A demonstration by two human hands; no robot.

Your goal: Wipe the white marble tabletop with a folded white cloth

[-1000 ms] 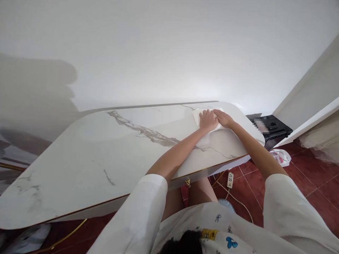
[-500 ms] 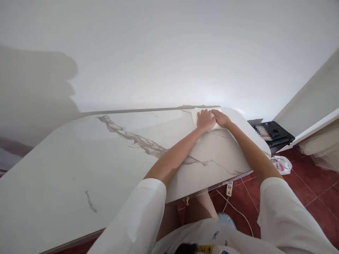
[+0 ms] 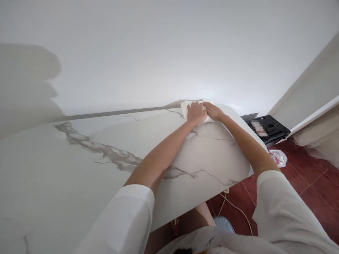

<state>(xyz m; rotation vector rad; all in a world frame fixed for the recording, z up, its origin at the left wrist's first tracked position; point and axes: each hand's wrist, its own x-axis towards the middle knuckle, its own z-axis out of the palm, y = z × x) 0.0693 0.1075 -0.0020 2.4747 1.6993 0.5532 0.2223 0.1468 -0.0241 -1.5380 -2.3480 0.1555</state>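
Observation:
A white cloth (image 3: 184,108) with a jagged left edge lies on the white marble-patterned tabletop (image 3: 111,197), at its back edge by the wall. My left hand (image 3: 196,112) presses down on it, closed on the cloth with the fingertips pointing toward the wall. Touching it on the right is my right hand (image 3: 213,111), its fingers together over the cloth and angled to the left. Both arms are stretched far forward across the table. Part of the cloth is hidden under the hands.
Behind the table rises a white wall (image 3: 148,53). A black case (image 3: 274,127) stands beyond the right end, with a white plastic bag (image 3: 278,157) on the red tiled floor (image 3: 299,173). A pale cable (image 3: 239,210) runs along the floor below the near edge.
Both hands and the cloth have shifted slightly toward the wall, the cloth now overlapping the back edge. My view has moved, and the power strip is mostly hidden below the table.

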